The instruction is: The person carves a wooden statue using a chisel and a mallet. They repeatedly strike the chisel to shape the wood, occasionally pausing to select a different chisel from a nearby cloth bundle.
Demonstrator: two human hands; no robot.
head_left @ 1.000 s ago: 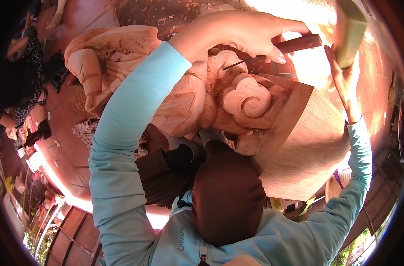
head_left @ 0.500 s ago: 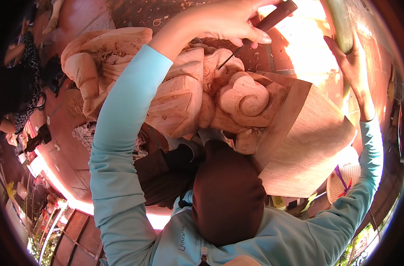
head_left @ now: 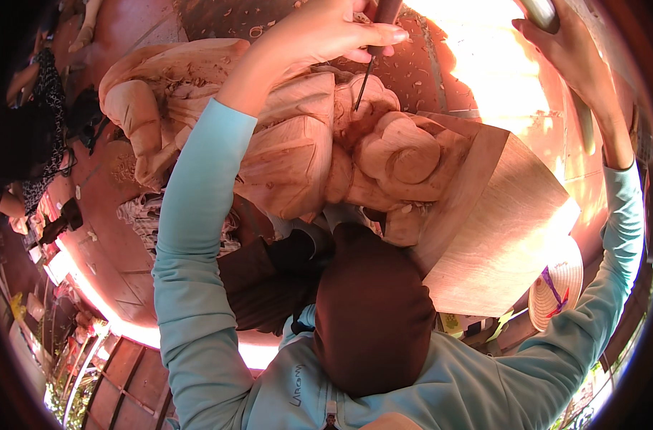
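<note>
From the left, a large wood carving [head_left: 287, 154] is seen stretched crosswise before the person, its scalloped part touched by the blade tip of a dark-handled chisel [head_left: 388, 11], whose handle is gripped in the fingers of the left hand [head_left: 326, 32]. Farther right, the carving is ended by a smooth block [head_left: 509, 222], beyond which a greenish mallet [head_left: 539, 12] is grasped by the right hand [head_left: 574, 54], well apart from the chisel.
</note>
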